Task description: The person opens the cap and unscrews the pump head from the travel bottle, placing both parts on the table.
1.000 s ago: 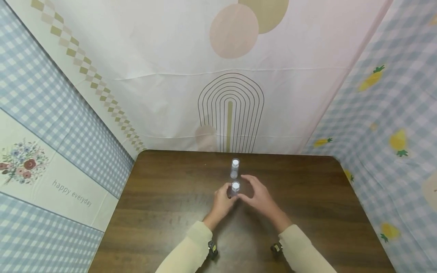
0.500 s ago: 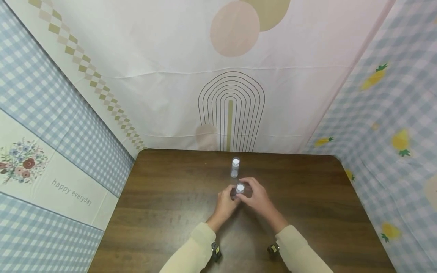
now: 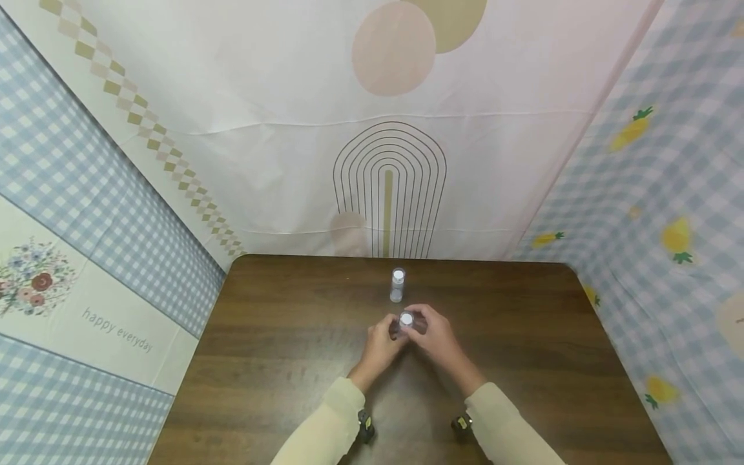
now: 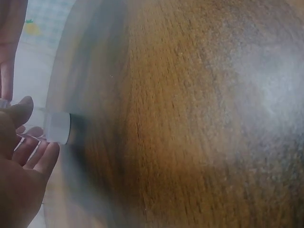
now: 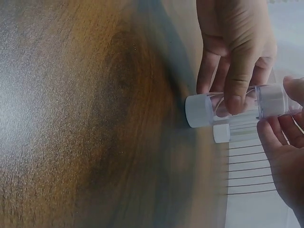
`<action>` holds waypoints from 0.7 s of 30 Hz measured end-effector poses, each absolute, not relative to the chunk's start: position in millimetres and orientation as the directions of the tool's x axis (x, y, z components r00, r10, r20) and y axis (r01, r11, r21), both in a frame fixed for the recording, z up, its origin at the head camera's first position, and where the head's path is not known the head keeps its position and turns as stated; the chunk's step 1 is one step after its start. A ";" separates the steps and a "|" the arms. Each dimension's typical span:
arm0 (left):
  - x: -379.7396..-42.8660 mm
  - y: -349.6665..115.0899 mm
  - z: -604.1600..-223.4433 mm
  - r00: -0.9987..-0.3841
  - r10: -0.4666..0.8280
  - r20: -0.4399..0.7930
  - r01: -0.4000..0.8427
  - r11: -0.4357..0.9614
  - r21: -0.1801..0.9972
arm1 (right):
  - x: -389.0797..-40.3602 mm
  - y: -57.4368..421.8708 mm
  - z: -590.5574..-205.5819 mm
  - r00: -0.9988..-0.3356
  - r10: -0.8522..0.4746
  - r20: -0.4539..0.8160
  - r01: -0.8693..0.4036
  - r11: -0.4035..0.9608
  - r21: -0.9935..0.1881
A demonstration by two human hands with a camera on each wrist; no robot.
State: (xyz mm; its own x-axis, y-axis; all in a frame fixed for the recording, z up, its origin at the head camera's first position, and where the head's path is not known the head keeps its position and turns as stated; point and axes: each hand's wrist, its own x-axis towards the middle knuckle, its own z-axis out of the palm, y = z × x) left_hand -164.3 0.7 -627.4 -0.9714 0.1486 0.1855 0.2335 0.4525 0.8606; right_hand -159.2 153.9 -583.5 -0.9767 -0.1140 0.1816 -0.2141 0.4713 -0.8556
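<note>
Between my hands is a clear cylindrical container point(image 3: 407, 320) with white end parts, upright near the table's middle. My left hand point(image 3: 379, 349) grips its clear body, thumb on one side and fingers on the other, as the right wrist view shows. My right hand point(image 3: 438, 332) pinches the upper part with thumb and fingers, by the white band point(image 5: 273, 100). The white base point(image 4: 58, 128) shows below the left fingers in the left wrist view; I cannot tell whether it touches the table. A second, similar clear container point(image 3: 398, 284) stands upright just behind, touched by neither hand.
The dark wooden table point(image 3: 279, 310) has its back edge a short way behind the second container. A white printed cloth point(image 3: 279, 174) hangs behind it. Blue checked cloths hang on the left point(image 3: 52, 97) and right point(image 3: 668, 181).
My right thumb and fingers, spread beside the container a second ago, have come in around its top. The held container has shifted slightly right. The second container stands as before.
</note>
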 end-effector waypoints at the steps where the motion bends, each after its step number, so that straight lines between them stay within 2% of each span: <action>1: -164.2 0.2 -627.3 -0.971 0.151 0.184 0.234 0.462 0.856 | -159.2 153.6 -584.2 -0.978 -0.112 0.179 -0.210 0.465 -0.860; 21: -166.7 1.6 -625.5 -0.959 0.183 0.218 0.283 0.540 0.793 | -157.9 156.5 -586.1 -0.958 -0.135 0.254 -0.288 0.448 -0.847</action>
